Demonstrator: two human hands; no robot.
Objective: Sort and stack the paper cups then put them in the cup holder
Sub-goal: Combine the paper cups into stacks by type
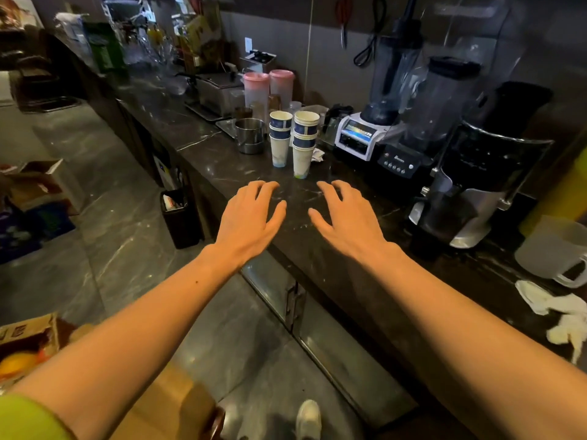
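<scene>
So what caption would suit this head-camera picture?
Both open hands, left hand and right hand, hover over a dark counter before two paper cup stacks.

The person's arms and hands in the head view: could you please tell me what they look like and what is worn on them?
Both forearms are bare to above the elbow. The left hand and right hand wear no gloves, and no rings, watch or bracelet are visible. A yellow-green sleeve shows on the left upper arm.

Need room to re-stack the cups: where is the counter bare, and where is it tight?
Bare: the dark counter between the cup stacks and both open hands, left hand, right hand; also left of the steel pot. Crowded: behind the stacks, and right by the blenders and grinder.
</scene>
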